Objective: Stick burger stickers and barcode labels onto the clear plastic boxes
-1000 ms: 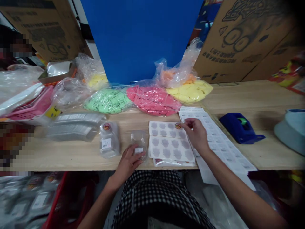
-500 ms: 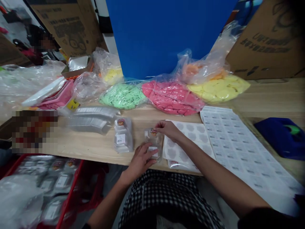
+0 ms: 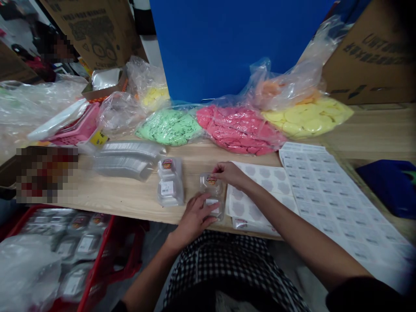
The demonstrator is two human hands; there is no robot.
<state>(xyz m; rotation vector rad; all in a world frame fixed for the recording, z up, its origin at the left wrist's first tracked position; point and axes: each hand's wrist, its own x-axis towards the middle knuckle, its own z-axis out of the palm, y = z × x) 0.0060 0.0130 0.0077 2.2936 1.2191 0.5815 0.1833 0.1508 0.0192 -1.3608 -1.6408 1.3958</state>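
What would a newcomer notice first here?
The pink bag, green bag and yellow bag of dough-like material stand out, lined up along the back of the wooden bench before a blue board. At front centre, the left hand and right hand hold a small clear plastic box, near a large label sheet.

Head-worn view, facing forward and down, close over workbench (image 3: 130,208)

Count on the table (image 3: 130,203): two clear plastic clamshell boxes (image 3: 170,182), two white paper sticker sheets (image 3: 334,203), five clear plastic bags (image 3: 240,130) of soft coloured putty (one green, one pink, one orange, two yellow), one blue tape dispenser (image 3: 386,186). Hands (image 3: 195,221) on the nearer box: two.
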